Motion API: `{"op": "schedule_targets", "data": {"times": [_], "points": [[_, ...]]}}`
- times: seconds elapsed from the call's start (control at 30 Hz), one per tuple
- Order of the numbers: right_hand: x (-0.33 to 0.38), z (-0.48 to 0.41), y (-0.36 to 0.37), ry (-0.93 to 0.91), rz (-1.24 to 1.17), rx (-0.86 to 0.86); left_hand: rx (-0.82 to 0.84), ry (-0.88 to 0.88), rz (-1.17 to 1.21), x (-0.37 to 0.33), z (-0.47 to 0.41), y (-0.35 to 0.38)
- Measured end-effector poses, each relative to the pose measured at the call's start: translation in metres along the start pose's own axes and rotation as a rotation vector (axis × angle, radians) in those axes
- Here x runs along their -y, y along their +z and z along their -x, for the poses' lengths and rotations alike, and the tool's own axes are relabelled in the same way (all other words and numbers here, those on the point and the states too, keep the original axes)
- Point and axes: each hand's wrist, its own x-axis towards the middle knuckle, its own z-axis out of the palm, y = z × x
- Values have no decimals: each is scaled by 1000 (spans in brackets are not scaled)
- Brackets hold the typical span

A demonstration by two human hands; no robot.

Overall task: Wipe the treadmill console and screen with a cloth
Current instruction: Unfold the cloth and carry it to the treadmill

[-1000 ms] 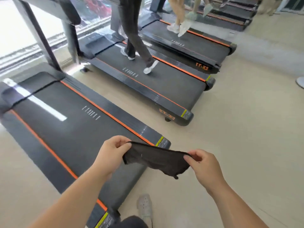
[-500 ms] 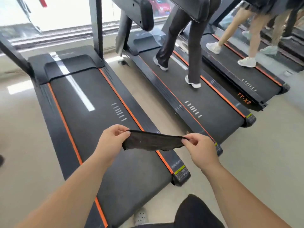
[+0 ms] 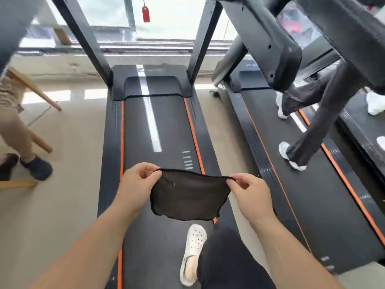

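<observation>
Stretching cloth [image 3: 188,196] btwn left hand [image 3: 136,184], right hand [image 3: 251,193]

A pale beige polished floor [image 3: 68,142] carries a black treadmill with orange side stripes [image 3: 158,126]. A white perforated clog [image 3: 192,253] stands on its dark belt. A second black treadmill [image 3: 291,163] stands just beside it.

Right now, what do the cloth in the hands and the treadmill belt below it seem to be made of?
The cloth looks like thin, dark, soft fabric, perhaps microfibre: it hangs limp with a stitched edge. The treadmill belt looks like matte black rubber or a similar synthetic: flat, dull, with printed white marks. The left hand and right hand pinch the cloth's corners.
</observation>
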Motion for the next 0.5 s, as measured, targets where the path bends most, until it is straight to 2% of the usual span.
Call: {"op": "schedule_targets", "data": {"times": [0.2,0.37,0.5], "points": [[93,-126,-34,-42,-27,123,-131,-50,-63,-135,-75,8],[188,-205,-69,-72,-120,122,-180,-30,-70,-250,-112,-4],[249,-255,-79,-114,-154,128,-226,-11,-30,-314,-143,-24]]}}
